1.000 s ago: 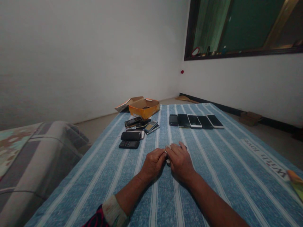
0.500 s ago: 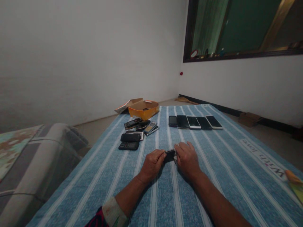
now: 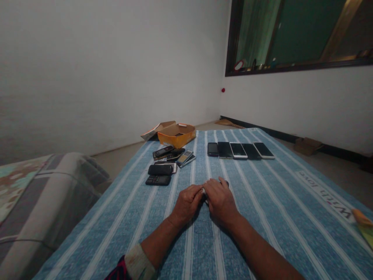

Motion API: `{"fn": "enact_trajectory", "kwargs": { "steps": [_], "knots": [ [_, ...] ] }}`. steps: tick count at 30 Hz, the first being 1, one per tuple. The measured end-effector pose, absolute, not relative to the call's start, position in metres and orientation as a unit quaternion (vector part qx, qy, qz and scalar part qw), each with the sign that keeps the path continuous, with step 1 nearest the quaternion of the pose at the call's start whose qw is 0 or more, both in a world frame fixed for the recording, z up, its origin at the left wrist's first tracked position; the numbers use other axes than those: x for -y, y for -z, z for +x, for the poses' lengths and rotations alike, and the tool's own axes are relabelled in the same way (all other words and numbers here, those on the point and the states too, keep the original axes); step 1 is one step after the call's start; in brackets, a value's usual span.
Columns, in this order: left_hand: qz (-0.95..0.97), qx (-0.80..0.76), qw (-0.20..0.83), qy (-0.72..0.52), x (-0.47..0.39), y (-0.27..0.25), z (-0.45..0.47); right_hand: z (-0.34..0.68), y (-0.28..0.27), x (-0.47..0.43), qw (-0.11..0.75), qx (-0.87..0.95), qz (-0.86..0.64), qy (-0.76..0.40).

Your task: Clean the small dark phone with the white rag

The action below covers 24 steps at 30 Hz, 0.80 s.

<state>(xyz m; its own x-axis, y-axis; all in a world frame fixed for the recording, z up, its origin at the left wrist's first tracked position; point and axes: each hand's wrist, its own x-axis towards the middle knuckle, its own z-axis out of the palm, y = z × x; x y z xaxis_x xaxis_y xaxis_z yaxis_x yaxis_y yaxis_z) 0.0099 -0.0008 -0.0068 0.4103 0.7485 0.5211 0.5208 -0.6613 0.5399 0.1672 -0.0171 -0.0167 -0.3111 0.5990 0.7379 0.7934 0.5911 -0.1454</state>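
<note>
1 phone (image 3: 227, 183), mostly hidden, inside 2-handed grip (image 3: 220, 200)

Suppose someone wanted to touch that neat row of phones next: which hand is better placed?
Probably the right hand: it is nearer the row of phones, which lies ahead and somewhat to its right. The left hand is nearer the loose phones.
</note>
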Motion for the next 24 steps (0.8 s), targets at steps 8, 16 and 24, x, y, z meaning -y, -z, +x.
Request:
{"fn": "enact_trajectory", "kwargs": {
  "steps": [8,16,24],
  "knots": [
    [0.826,-0.398,0.140,-0.374,0.002,0.003,0.011,0.178,0.015,0.014,0.379,0.789,-0.470,0.114],
    [0.825,-0.391,0.157,-0.378,0.001,0.006,0.010,0.176,0.011,0.017,0.365,0.785,-0.487,0.112],
    [0.830,-0.376,0.146,-0.385,-0.001,0.012,0.008,0.173,0.015,0.017,0.369,0.789,-0.477,0.118]
  ]
}}
